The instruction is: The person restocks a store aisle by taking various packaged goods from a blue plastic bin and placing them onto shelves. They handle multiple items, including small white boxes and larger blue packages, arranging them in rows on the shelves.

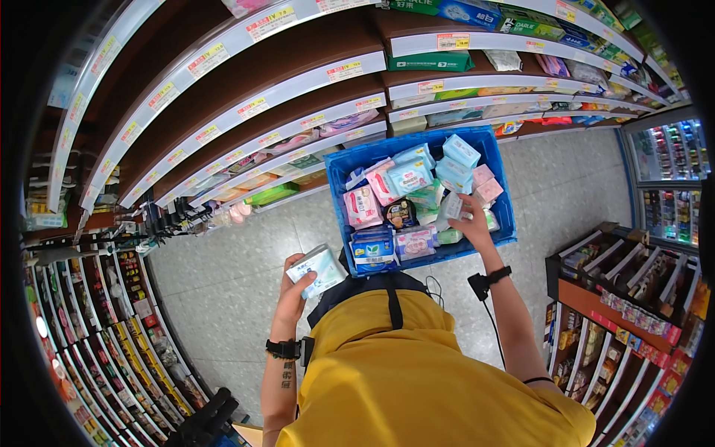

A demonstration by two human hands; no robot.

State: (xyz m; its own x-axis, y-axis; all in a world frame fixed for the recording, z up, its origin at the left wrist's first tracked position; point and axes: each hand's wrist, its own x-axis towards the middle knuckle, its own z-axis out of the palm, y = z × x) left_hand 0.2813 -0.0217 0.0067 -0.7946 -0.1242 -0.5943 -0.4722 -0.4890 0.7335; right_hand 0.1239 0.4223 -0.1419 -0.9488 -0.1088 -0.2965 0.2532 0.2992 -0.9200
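Observation:
My left hand (296, 285) grips a white and pale green soft pack (317, 271), thumb on top, just left of a blue plastic crate (420, 266). Over the crate's right part, my right hand (473, 221) has its fingertips at a whitish translucent pack (451, 208); whether it grips that pack I cannot tell. Packs of pads fill the crate: light blue packs (410, 176) at the top, a pink and white pack (363, 207) at the left, a black pack (400, 213) in the middle, and dark blue packs (374, 250) and a lilac pack (416, 242) along the near side.
Store shelves with price tags (346, 70) curve across beyond the crate, holding toothpaste boxes (530, 27) and soft packs. Grey floor tiles (234, 296) surround the crate. A snack rack (614, 302) stands at the right, a glass-door drinks cooler (667, 151) behind it, more stocked shelves (111, 346) at the left.

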